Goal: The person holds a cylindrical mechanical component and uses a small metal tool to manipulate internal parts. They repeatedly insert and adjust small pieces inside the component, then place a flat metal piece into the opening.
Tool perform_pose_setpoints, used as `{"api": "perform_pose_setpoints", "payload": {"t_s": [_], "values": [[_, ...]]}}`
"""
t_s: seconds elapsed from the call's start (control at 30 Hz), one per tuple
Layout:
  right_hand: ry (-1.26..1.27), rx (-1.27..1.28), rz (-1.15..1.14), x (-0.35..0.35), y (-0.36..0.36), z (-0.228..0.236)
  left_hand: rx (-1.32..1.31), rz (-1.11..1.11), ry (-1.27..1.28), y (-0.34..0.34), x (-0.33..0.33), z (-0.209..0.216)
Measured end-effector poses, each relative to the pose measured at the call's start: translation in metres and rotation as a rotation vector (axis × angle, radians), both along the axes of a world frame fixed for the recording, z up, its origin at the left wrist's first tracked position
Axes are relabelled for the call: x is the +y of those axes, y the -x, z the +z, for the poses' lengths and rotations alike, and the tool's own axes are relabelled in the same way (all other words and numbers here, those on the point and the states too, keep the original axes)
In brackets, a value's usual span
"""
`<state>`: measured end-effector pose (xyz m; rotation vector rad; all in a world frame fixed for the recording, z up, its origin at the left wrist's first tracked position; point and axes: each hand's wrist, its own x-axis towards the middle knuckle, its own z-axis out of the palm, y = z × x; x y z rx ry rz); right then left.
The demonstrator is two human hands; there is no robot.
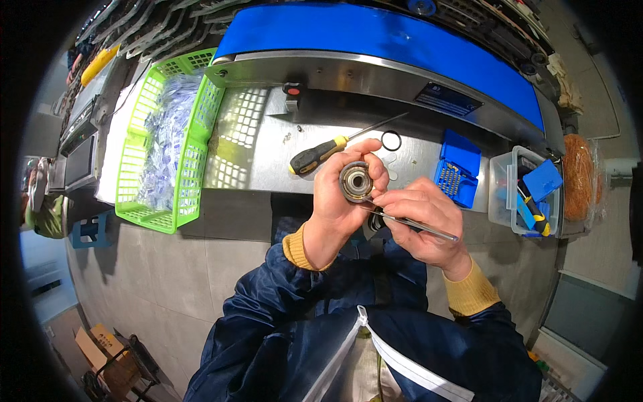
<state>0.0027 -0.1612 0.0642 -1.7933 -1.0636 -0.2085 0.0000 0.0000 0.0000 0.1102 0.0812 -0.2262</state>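
My left hand [327, 201] is closed around a round metal part with a ball bearing [357, 181] set in its face, which is turned up toward me. Pinched in my right hand [429, 218] is a slim, pointed metal tool [429, 230]; I cannot make out its exact kind. Its tip reaches the lower rim of the bearing part. Just beyond my hands, a screwdriver [315, 157] with a black and yellow handle lies on the steel table [268, 157]. A black ring [391, 140] rests close to the screwdriver's shaft.
A green plastic basket [206, 137] holding clear plastic packets stands at left. To the right are an open blue bit case [459, 167] and a clear bin [499, 194] of tools. A machine with a blue belt [375, 40] spans the back.
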Motion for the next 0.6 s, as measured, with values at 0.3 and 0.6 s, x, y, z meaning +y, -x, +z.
{"api": "perform_pose_setpoints", "payload": {"t_s": [0.3, 0.6], "values": [[0.011, -0.023, 0.007, 0.0028, -0.0022, -0.0019, -0.003, 0.002, -0.014, -0.0005, 0.0018, 0.0025], [0.032, -0.031, 0.022, 0.0019, -0.0030, -0.0038, -0.002, 0.012, -0.032, -0.0005, 0.0008, 0.0009]]}}
